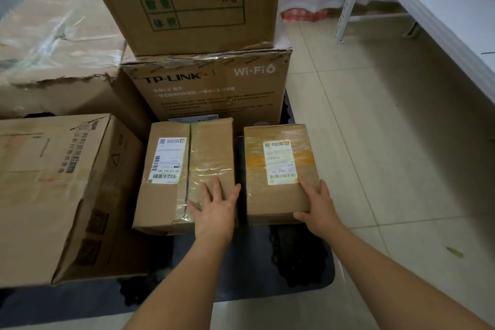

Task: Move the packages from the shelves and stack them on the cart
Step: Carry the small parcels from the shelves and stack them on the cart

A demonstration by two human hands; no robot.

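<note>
Two small taped packages sit side by side on the dark cart (302, 257) at frame centre. Left hand (214, 206) lies flat, fingers spread, on the left package (171, 195); right hand (318, 206) grips the right package (278, 195) at its near right corner.

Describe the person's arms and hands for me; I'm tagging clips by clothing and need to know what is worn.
Both forearms are bare as far as the frame shows: no sleeves or cuffs in view. The left hand and the right hand wear no gloves, and no rings, watch, bracelet or markings are visible on them.
</note>
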